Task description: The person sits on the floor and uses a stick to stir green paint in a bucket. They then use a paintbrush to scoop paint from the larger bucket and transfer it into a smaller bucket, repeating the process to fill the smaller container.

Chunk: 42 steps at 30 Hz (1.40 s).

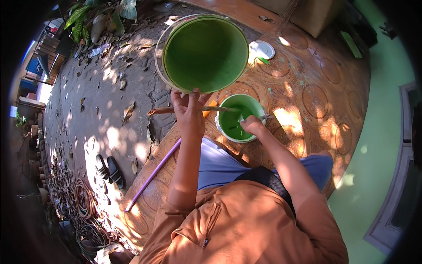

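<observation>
My left hand [190,103] is closed around a brown wooden stick [165,111], whose far end, coated green, reaches over a small bucket [218,127]. Its fingertips also meet the lower rim of a large bucket [204,53], tipped so its green-coated inside faces me. Green paint [233,125] lies inside the small white-rimmed bucket. Over that bucket's right side, my right hand [252,125] is closed on a tool with pale and greyish ends showing; the hand hides its kind.
Beyond the buckets lies a white lid [262,49] on the orange patterned tiles [316,101]. A purple pole [154,174] rests beside my left leg. Black sandals [115,171] and a coiled hose [83,200] are on the paving at left. A green wall [373,145] stands at right.
</observation>
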Motion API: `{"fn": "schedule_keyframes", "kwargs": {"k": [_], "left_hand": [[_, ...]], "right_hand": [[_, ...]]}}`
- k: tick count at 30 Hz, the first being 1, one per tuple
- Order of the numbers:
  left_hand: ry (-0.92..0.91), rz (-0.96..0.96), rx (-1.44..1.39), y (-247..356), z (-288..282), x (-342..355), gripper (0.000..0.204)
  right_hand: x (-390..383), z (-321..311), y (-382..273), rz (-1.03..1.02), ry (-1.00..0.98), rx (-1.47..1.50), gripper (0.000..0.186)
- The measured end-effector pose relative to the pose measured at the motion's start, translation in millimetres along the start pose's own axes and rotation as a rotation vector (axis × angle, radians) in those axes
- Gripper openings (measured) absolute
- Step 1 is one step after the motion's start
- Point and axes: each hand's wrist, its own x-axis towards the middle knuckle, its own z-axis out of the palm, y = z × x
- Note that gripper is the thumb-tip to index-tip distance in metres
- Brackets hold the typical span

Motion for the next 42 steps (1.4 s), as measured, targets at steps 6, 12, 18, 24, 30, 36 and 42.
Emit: {"fn": "schedule_keyframes", "kwargs": {"k": [6,12,18,24,30,36,42], "left_hand": [[0.025,-0.048,0.056,-0.1,-8.9,-7.4,0.027],[0.039,-0.071,0.033,-5.1,-7.5,-8.4,0.03],[0.05,-0.089,0.041,-8.3,1.9,-9.1,0.023],[0.036,-0.094,0.048,-12.3,-3.7,-11.3,0.028],[0.018,-0.105,0.02,-24.0,-4.5,-11.7,0.026],[0.014,-0.111,-0.007,-29.5,-2.4,-11.1,0.025],[0.003,-0.124,0.064,-38.4,-0.1,-13.9,0.023]], "right_hand": [[6.5,7.4,-3.6,0.013,0.016,-0.056,0.039],[16.0,19.7,9.3,-0.011,0.117,-0.062,0.035],[8.0,14.4,20.6,0.004,0.177,-0.036,0.034],[-64.7,-33.1,13.6,-0.116,0.191,0.132,0.035],[-138.2,-85.1,32.6,-0.201,0.061,0.618,0.032],[-241.1,-163.9,22.8,-0.141,0.04,0.744,0.03],[-293.0,-204.2,16.4,-0.224,0.168,0.849,0.03]]}}
